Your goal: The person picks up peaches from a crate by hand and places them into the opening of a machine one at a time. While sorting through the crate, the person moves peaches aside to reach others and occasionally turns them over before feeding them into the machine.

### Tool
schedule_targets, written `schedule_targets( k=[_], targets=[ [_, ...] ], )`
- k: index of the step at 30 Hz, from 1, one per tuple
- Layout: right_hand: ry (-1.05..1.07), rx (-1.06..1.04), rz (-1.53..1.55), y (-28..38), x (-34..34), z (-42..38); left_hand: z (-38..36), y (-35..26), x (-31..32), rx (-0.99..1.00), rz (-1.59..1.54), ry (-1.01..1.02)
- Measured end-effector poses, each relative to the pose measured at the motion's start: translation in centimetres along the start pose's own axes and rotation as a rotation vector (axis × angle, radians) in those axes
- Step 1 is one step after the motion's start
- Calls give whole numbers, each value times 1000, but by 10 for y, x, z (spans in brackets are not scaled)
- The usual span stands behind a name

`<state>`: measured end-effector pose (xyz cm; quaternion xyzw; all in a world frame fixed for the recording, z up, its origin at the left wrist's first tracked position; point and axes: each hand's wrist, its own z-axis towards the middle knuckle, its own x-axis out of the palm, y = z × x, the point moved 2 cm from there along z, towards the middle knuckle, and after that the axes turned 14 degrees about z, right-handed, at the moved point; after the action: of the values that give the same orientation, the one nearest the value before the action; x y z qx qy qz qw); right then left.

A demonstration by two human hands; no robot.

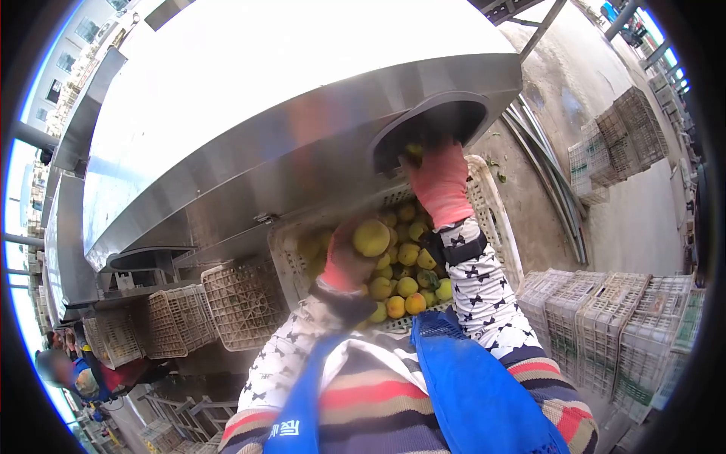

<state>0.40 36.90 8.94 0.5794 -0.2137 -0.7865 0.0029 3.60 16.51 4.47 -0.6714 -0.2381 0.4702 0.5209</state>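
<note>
My left hand (346, 257), in a pink glove and smeared by motion, holds a large yellow-green fruit (371, 238) above a white plastic crate (495, 219). Many yellow and orange fruits (407, 287) lie in that crate, right in front of my body. My right hand (441, 181), also in a pink glove, reaches into the dark oval opening (393, 144) in the side of the metal machine. A green-yellow fruit (413, 153) shows beside its fingers, which are mostly hidden in shadow.
The metal machine's rim (302, 121) curves across the front. Brown crates (240, 303) stand at the left, and stacked crates (597, 325) at the right. Long metal bars (552, 181) lie on the floor. Another person (94, 374) is at the far left.
</note>
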Motion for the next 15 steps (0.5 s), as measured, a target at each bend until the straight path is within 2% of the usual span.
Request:
schedule_targets(
  k=[1, 4, 6, 7, 8, 10, 12, 13, 14, 15],
  targets=[
    [61, 19, -26, -8, 21, 21, -1, 1, 1, -25, 45, -15],
    [-52, 68, 210, 3, 7, 28, 5, 5, 3, 31, 334, -128],
    [-404, -78, 742, -11, -9, -4, 8, 4, 2, 122, 407, -157],
    [-294, -134, 720, -5, -9, -28, 9, 4, 2, 165, 444, -169],
    [-184, -191, 701, 0, -8, -52, 11, 9, 3, 174, 414, -94],
    [226, -473, 529, 10, -16, -72, 20, 16, 5, 204, 347, 67],
    [310, -372, 593, 8, -26, -71, 28, -1, 6, 467, 684, 42],
    [349, -328, 625, 9, -31, -67, 32, -4, 5, 459, 594, 71],
    [208, -222, 571, 8, -36, -59, 36, -6, 3, 450, 504, 100],
    [73, -115, 517, 7, -40, -48, 38, -1, 2, 287, 157, 182]
  ],
)
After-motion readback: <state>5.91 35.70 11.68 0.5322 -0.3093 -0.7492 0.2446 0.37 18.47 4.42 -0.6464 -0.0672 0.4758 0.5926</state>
